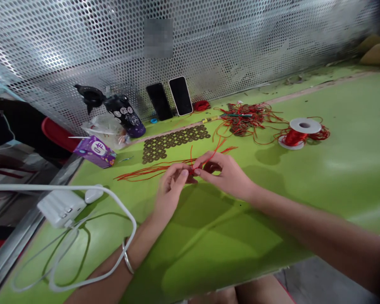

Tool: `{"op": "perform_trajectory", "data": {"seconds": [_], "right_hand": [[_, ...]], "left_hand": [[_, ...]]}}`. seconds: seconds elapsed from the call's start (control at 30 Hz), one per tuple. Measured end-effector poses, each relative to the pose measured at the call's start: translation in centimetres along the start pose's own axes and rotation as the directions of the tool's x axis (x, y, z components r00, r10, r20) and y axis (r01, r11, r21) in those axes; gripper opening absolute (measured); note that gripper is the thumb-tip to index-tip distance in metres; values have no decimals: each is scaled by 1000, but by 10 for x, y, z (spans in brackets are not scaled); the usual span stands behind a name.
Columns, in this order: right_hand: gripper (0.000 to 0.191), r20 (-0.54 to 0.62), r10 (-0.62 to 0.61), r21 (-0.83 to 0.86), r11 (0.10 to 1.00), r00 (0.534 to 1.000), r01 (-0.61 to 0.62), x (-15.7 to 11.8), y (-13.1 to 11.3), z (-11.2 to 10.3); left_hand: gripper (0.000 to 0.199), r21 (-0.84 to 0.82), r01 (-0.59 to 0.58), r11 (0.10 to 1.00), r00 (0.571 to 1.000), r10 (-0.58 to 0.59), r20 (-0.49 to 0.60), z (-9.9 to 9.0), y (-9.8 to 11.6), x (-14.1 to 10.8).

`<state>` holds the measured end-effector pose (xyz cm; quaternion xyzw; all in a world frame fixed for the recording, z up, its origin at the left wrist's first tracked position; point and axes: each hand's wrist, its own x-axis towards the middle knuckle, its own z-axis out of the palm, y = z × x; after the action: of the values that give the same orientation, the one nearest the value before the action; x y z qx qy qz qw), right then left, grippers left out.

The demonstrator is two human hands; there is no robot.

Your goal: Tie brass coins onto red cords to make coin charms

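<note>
My left hand point(175, 180) and my right hand point(223, 172) meet over the middle of the green table, both closed in a pinch. Between their fingertips runs a thin red cord point(191, 157), its ends sticking up above the fingers. The fingers cover the spot where the cord is gripped, so its form there is hidden. Just behind my hands lies a bundle of cut red cords point(139, 172). Beyond that, brown coin-like discs point(158, 148) with holes are laid out in rows.
A red cord spool point(296, 137) stands right, beside a tangled pile of corded discs point(240, 120). Two phones point(181, 96) lean on the perforated metal wall. A bottle point(126, 116), purple carton point(96, 152) and white charger point(61, 207) are left. A white cable point(123, 211) crosses before my left forearm.
</note>
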<state>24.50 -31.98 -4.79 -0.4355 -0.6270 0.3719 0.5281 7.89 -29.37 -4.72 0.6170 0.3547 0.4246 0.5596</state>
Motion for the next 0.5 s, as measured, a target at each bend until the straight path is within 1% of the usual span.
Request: {"op": "perform_trajectory", "data": {"seconds": [0.03, 0.1, 0.2, 0.27, 0.37, 0.43, 0.5], "right_hand": [[7, 12, -69, -71, 995, 998, 70, 0, -1, -1], [9, 80, -176, -176, 966, 981, 188, -1, -2, -3], [12, 169, -245, -273, 919, 955, 284, 0, -1, -5], [14, 190, -279, -289, 900, 941, 325, 0, 1, -6], [17, 184, -327, -271, 890, 927, 367, 1, 3, -8], [18, 176, -339, -255, 891, 924, 375, 1, 3, -9], [20, 178, -324, -232, 904, 929, 360, 1, 2, -10]], "left_hand": [[15, -68, 42, 997, 999, -42, 10, 0, -1, 1], [17, -154, 123, 980, 992, -119, 31, 0, -4, 2], [12, -188, 209, 960, 977, -198, 74, 1, -5, 3], [11, -196, 238, 951, 969, -220, 110, 2, -5, 3], [10, -227, 249, 941, 964, -218, 154, 2, -4, 2], [11, -254, 255, 933, 962, -219, 163, 2, -2, 2], [12, -257, 271, 928, 958, -234, 165, 2, -1, 2]]}}
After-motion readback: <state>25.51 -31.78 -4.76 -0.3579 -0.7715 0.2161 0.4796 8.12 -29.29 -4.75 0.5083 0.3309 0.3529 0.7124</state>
